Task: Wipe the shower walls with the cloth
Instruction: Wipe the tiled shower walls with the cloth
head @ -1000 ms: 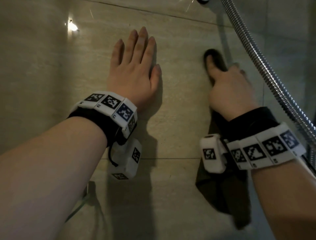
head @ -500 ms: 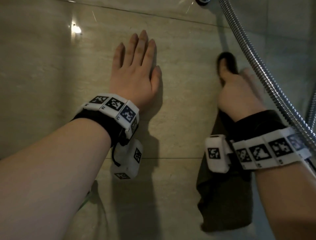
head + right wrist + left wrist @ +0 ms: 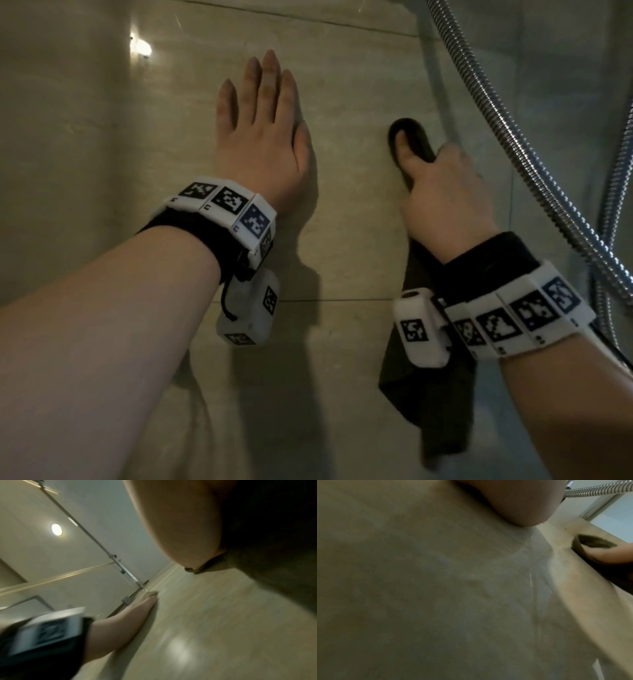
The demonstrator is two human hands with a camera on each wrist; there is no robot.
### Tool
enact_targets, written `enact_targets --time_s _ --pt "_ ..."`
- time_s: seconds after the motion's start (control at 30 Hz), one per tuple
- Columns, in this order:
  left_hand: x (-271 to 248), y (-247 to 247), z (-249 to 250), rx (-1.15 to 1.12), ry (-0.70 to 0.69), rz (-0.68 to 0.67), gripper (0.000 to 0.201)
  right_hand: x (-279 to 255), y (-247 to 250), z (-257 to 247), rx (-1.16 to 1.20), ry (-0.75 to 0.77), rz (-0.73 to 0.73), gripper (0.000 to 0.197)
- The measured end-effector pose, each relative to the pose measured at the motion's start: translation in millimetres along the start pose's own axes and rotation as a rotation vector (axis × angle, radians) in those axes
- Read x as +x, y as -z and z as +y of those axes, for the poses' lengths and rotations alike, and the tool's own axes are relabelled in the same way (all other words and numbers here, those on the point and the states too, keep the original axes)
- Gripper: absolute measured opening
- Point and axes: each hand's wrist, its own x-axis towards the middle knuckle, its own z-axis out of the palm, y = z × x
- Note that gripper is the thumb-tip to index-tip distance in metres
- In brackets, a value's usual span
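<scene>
A dark cloth [image 3: 416,137] is pressed against the beige tiled shower wall [image 3: 349,113] by the right hand [image 3: 442,192]; the thumb is laid over its upper fold and the fingers are curled round it on the far side, so the cloth is held, not merely pushed. Most of the cloth is left hanging loose below the wrist (a long tail, down past the wristband). The left hand [image 3: 262,137] is laid flat on the same wall, fingers straight and together, nothing held.

Several risks are judged from this. Only the small bunched top of the cloth is kept against the tile, so a narrow stripe may be wiped and patches missed between strokes. The dangling tail could be caught under the forearm or dragged out of the grip if the pressure is eased. The metal shower hose [image 3: 507,123] is hung just beside the right hand, and a wide stroke to that side could be fouled by it. Weight is apparently borne on the left palm; on glossy tile (whether wet cannot be told) that support could be lost by slipping.
</scene>
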Motion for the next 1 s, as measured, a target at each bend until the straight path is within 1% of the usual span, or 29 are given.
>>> enact_targets --time_s 0.07,0.1,0.13,0.2,0.27,0.3,0.33,0.37,0.47,0.5,0.53,0.57,0.63,0.73,0.8,0.87,0.9,1.0 --pt "-1 -1 8 0.003 0.04 -0.037 0.062 1 2 20 0.164 -0.181 -0.025 0.067" --pt "-3 -3 13 0.004 0.064 -0.051 0.064 -2 0 23 0.207 -0.233 -0.013 0.067" --pt "-5 -5 19 0.006 0.085 -0.059 0.067 -8 -3 22 0.209 -0.249 0.013 0.068" --pt "-8 -9 29 0.009 0.117 -0.064 0.072 -24 -13 7 0.121 -0.192 0.056 0.068" --pt "-11 -11 34 0.008 0.141 -0.063 0.074 -40 -27 -6 0.0 -0.042 0.005 0.07" --pt "-12 -11 35 0.012 0.145 -0.068 0.075 -45 -34 -7 -0.02 -0.001 -0.031 0.071" --pt "-13 -11 36 0.019 0.145 -0.076 0.075 -48 -35 -3 -0.022 0.005 -0.053 0.071" --pt "-14 -11 36 0.024 0.141 -0.081 0.074 -48 -33 6 -0.014 -0.023 -0.049 0.07" --pt "-17 -10 41 0.018 0.148 -0.079 0.072 -39 -29 32 0.071 -0.253 -0.049 0.07" --pt "-19 -9 43 0.012 0.159 -0.083 0.07 -40 -31 34 0.085 -0.294 -0.046 0.07" --pt "-20 -10 46 0.006 0.172 -0.086 0.069 -43 -32 32 0.081 -0.292 -0.024 0.071" --pt "-20 -10 48 0.001 0.184 -0.086 0.068 -48 -35 26 0.057 -0.255 -0.011 0.07" --pt "-22 -10 51 0.002 0.196 -0.089 0.067 -62 -42 12 0.04 -0.147 -0.039 0.071" --pt "-31 -8 53 0.01 0.167 -0.124 0.065 -91 -50 -3 0.112 0.002 -0.146 0.074" --pt "-41 -6 53 -0.001 0.131 -0.168 0.063 -106 -53 -4 0.136 0.063 -0.25 0.076" --pt "-53 -3 54 -0.008 0.103 -0.223 0.062 -117 -53 1 0.18 0.077 -0.346 0.075" --pt "-59 0 54 -0.008 0.097 -0.255 0.061 -121 -53 4 0.177 0.075 -0.366 0.075" --pt "-76 12 57 -0.01 0.104 -0.372 0.061 -124 -53 14 0.104 0.024 -0.341 0.075"
